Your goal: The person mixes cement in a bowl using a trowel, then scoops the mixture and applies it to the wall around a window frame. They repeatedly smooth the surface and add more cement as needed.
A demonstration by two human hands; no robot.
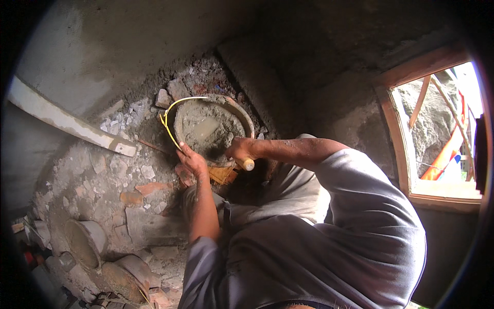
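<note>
A round bucket (248,117) holds wet grey mortar (191,119) with a small pool of water (208,126) on top. Its thin yellow handle (170,130) lies over against the left side of the rim. My left hand (193,160) grips the near left rim, beside the lower end of that handle. Over the near right of the mortar, my right hand (240,148) is closed round a trowel-like tool (248,165). Only the pale, rounded butt of its handle sticks out toward me; its working end is hidden by the hand and mortar.
Broken brick and plaster rubble (146,172) covers the floor to the left. A long pale straight board (72,121) reaches in from the left. Used buckets (87,239) lie at the lower left. Rough walls rise ahead; a wooden window frame (406,149) stands at right.
</note>
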